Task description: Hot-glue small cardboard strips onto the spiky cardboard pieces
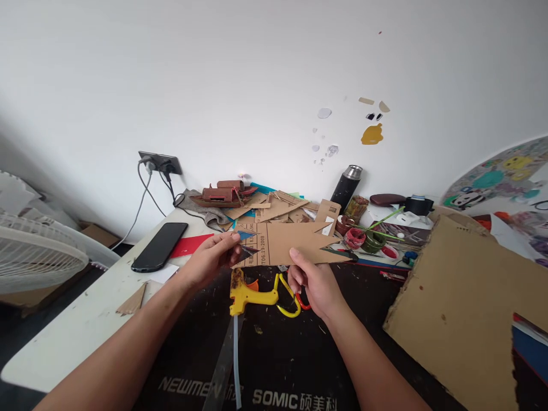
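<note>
A flat piece of brown cardboard point(280, 242) with printed characters and pointed notches cut into both ends is held up above the desk. My right hand point(315, 282) grips its lower edge, thumb on top and fingers curled beneath. At the other end, my left hand point(214, 254) is closed with thumb and fingers pinched at the notched tip. Just below the cardboard lies a yellow hot glue gun point(252, 295) with a long glue stick out of its back. Scissors with yellow and red handles point(289, 311) lie beside it, partly hidden by my right hand.
Cardboard scraps point(280, 205) and a brown model boat point(222, 195) fill the back. A black phone point(160, 246) lies left; a large cardboard sheet point(462, 308) is at right. Paint pots point(355, 238) and a black thermos point(346, 188) stand behind. A fan point(38, 254) is far left.
</note>
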Demonstrator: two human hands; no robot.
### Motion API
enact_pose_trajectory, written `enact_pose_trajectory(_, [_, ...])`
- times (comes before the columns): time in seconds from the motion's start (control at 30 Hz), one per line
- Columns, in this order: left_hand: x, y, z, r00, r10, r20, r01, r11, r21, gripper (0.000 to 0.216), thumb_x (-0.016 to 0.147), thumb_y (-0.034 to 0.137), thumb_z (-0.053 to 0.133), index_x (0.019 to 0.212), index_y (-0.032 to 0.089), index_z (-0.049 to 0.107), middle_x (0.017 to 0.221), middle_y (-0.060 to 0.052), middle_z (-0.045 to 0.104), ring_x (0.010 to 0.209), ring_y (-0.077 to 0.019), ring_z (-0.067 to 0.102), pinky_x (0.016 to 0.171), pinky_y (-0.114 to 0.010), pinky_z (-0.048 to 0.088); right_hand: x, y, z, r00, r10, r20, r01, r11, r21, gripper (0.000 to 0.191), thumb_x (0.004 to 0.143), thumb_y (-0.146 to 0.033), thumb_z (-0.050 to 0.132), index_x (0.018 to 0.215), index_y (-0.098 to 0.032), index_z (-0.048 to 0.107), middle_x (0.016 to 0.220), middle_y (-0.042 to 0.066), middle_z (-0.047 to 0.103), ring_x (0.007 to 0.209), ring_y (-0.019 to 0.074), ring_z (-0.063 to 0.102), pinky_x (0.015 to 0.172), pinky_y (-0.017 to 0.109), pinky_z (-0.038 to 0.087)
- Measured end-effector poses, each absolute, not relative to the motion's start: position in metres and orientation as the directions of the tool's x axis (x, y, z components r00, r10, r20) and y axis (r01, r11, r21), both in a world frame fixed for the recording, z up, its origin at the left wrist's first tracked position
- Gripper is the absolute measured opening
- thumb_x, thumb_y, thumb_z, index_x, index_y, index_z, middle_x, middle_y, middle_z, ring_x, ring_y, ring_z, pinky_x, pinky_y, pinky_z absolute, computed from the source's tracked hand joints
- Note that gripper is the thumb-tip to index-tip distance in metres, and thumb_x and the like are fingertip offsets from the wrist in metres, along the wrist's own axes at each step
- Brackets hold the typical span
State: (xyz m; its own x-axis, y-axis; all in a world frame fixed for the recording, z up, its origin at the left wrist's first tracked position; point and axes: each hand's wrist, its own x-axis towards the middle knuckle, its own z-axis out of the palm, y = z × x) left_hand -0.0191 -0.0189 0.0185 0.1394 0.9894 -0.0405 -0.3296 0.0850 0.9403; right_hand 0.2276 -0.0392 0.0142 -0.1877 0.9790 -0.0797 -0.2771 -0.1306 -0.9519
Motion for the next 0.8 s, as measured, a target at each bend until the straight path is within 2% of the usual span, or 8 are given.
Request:
enact_pose_trajectory(0.47, [-0.0185,-0.0186,0.0248,0.181,0.983,0.013,-0.313,0.045,0.949,0.053,0.078,0.054,0.094,0.058,0.017,0.062,0.056,0.001,0.050,0.051,-0.0094,0.041,0.051,-0.025,0.029,0.2264,-0.0398,0.0166,-0.187,0.979,-0.079,-0.315,-0.136,-0.939,0.051,0.079,-0.065,0.089,0.082,-0.023,0.060,0.049,-0.010,0.040,0.039,0.0120,0.045,0.043,0.027,0.033])
enact_pose_trajectory(0.8, [-0.0205,-0.0170,0.0191,0.152,0.988,-0.009,-0.347,0.062,0.936,0.050,0.075,0.052,0.096,0.063,0.017,0.063,0.060,0.001,0.050,0.054,-0.0093,0.040,0.051,-0.024,0.027,0.2255,-0.0397,0.0169,-0.184,0.980,-0.078,-0.326,-0.136,-0.936,0.053,0.079,-0.065,0.089,0.075,-0.023,0.058,0.049,-0.010,0.041,0.039,0.0111,0.045,0.042,0.026,0.033])
